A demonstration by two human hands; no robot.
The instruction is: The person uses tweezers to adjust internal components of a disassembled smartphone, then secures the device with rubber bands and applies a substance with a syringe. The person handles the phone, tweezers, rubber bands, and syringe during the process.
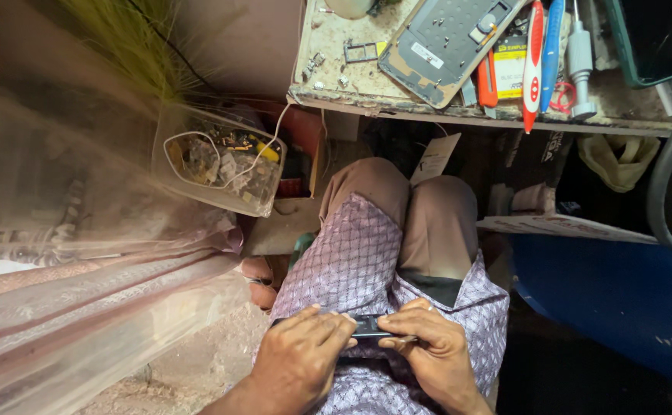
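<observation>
Small flat dark rectangular device [368, 327] held crosswise over lap, long axis left-right; left hand [301, 357] gripping left end, right hand [428, 346] pinching right end.

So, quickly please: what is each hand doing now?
Left hand: closed on the small dark device.
Right hand: closed on the same device.

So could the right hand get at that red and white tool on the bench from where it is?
Probably not straight away. The right hand is busy pinching the small dark device in the lap with the left hand, and the red and white tool lies across the knees on the workbench.
</observation>
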